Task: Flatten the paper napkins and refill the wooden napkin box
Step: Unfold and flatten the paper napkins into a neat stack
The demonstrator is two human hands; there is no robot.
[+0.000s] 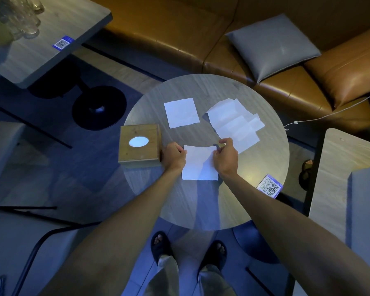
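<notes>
Head view, single entry. Round wood-grain table [203,201], seen from above. On it, at the left edge: wooden napkin box [139,155], square, upright, with an oval opening [138,142] in its top showing white inside. At the near middle: one white paper napkin [199,166], spread roughly square, with a diagonal crease across it. The left hand [174,156] has its fingers curled and pinches the napkin's left edge near the upper corner; this hand sits just beside the box's right side, and contact with the box cannot be told. The right hand [225,156] has its fingers curled and pinches the napkin's upper right corner. Whether the napkin's far edge is lifted off the table cannot be told. Further back, centre: a single flat napkin [181,113], lying alone. To its right: a loose pile of napkins [233,122], overlapping and fanned, with its near end just beside the right hand. At the table's right near edge: a QR code card [269,186]. Surroundings: brown leather sofa [179,35] with a grey cushion [272,47]; a second table [41,58] at upper left bearing clear glasses [24,20]; a white cable [329,113] at right.
</notes>
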